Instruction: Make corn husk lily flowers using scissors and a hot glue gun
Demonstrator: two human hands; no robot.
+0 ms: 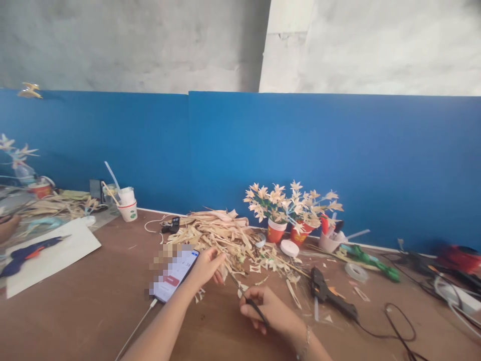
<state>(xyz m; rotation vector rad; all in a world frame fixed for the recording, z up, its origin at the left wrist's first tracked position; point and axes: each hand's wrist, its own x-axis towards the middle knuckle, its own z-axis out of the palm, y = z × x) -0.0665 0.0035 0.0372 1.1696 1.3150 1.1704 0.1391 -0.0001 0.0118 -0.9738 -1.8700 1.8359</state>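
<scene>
My right hand [268, 311] is closed around the dark handle of a pair of scissors [256, 309], whose thin blades point up and left towards my other hand. Pinched in the fingers of my left hand [206, 265] is a small pale piece of dried husk [224, 273], partly hidden. Just beyond both hands lies a loose heap of dried husk strips [210, 230], with small cut scraps around its right side. A phone [176, 273] with a lit screen and a charging cable lies beside my left wrist.
Pale husk flowers [278, 198] stand in red paper cups [277, 230] against the blue partition [225, 150]. At right lie a hot glue gun [330, 296] with its cord, and a tape roll [356, 272]. Leftward are a white cup [128, 210], blue-handled scissors [30, 253] and another person's hand [8, 226].
</scene>
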